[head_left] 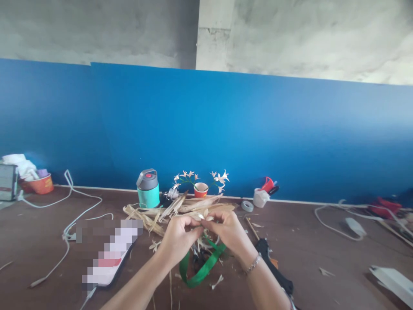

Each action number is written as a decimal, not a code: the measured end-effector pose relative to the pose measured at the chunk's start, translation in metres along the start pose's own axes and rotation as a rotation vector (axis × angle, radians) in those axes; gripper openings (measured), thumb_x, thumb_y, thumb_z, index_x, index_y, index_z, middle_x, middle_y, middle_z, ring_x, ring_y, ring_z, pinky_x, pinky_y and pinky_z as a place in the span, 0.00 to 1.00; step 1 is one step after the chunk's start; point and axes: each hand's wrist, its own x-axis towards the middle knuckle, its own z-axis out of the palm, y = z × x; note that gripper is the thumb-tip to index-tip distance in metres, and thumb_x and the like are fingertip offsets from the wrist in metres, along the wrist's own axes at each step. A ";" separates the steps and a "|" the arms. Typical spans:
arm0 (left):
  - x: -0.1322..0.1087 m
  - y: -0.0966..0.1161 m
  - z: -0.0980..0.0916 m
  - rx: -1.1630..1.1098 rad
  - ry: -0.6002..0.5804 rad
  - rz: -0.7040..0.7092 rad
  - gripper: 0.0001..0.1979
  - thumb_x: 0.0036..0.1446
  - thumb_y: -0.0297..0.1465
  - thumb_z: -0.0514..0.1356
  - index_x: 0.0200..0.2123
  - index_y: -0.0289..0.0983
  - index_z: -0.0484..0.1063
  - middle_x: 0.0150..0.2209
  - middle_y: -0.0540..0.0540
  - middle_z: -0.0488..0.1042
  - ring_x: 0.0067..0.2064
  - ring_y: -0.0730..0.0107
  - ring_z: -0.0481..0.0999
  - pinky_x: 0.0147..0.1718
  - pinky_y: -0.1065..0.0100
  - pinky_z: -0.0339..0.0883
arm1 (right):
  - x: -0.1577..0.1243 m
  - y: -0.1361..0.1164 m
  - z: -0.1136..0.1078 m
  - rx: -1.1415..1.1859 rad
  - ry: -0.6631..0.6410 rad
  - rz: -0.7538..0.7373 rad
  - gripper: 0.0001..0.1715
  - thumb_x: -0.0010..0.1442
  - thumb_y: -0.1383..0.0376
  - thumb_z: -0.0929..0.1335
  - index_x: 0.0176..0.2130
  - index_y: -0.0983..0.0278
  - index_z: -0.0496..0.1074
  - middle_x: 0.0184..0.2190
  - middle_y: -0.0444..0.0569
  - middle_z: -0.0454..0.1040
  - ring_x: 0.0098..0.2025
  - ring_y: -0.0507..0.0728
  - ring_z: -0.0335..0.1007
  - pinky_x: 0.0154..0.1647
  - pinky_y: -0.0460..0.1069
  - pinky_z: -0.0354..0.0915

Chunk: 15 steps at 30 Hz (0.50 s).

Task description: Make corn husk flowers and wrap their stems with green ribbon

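My left hand [181,234] and my right hand [225,226] meet over the middle of the table, thumbs and fingertips pinched together. Between them is a small pale husk piece [200,216], mostly covered by the fingers. Just beyond the hands lies a heap of dry corn husks [180,206]. A loop of green ribbon [203,273] hangs or lies below the hands; whether it joins the pinched piece is hidden. Dark-handled scissors [199,260] show partly inside that loop. Small cut husk flowers [155,246] and scraps lie around.
Behind the husks, a red paper cup [201,190] holds green stems with pale flowers. A teal flask [149,189], tape roll [247,206] and white cup [260,197] stand nearby. A black glue gun [274,267] lies right, a phone-like object [111,258] left. White cables [82,213] cross the table.
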 end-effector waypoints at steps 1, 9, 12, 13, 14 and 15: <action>0.000 -0.001 0.000 -0.011 -0.005 -0.011 0.06 0.45 0.29 0.60 0.24 0.34 0.77 0.25 0.46 0.77 0.29 0.65 0.71 0.28 0.69 0.60 | 0.000 0.000 0.000 -0.014 0.000 -0.015 0.12 0.42 0.59 0.73 0.19 0.66 0.73 0.15 0.41 0.64 0.20 0.48 0.52 0.19 0.44 0.50; 0.003 -0.002 -0.007 -0.099 -0.119 -0.188 0.09 0.46 0.34 0.62 0.27 0.34 0.75 0.17 0.52 0.67 0.18 0.76 0.60 0.18 0.73 0.51 | 0.001 0.005 0.001 -0.068 0.003 -0.026 0.09 0.46 0.62 0.70 0.23 0.67 0.73 0.18 0.44 0.68 0.20 0.50 0.57 0.19 0.44 0.54; 0.006 -0.003 -0.015 -0.166 -0.185 -0.199 0.09 0.45 0.35 0.63 0.26 0.34 0.75 0.19 0.51 0.69 0.19 0.76 0.63 0.20 0.73 0.54 | 0.003 0.008 -0.001 -0.053 -0.016 -0.004 0.11 0.46 0.60 0.69 0.23 0.67 0.72 0.16 0.43 0.66 0.18 0.49 0.55 0.17 0.44 0.51; 0.008 -0.004 -0.019 -0.185 -0.218 -0.209 0.10 0.46 0.36 0.63 0.24 0.34 0.75 0.19 0.50 0.70 0.20 0.75 0.64 0.21 0.72 0.55 | 0.004 0.010 -0.003 -0.053 -0.010 -0.005 0.11 0.46 0.60 0.69 0.23 0.67 0.72 0.16 0.42 0.66 0.18 0.49 0.55 0.17 0.44 0.51; 0.010 -0.006 -0.023 -0.187 -0.257 -0.229 0.11 0.46 0.37 0.63 0.23 0.34 0.75 0.21 0.48 0.72 0.20 0.75 0.65 0.22 0.72 0.56 | 0.005 0.011 -0.006 -0.056 0.003 -0.015 0.10 0.46 0.61 0.69 0.24 0.67 0.73 0.16 0.43 0.66 0.18 0.49 0.56 0.18 0.44 0.51; 0.012 -0.009 -0.027 -0.178 -0.278 -0.238 0.11 0.47 0.38 0.63 0.25 0.35 0.75 0.25 0.46 0.75 0.21 0.74 0.67 0.22 0.72 0.55 | 0.006 0.012 -0.010 -0.064 0.023 -0.033 0.10 0.46 0.61 0.69 0.24 0.67 0.73 0.17 0.43 0.67 0.19 0.49 0.57 0.19 0.45 0.52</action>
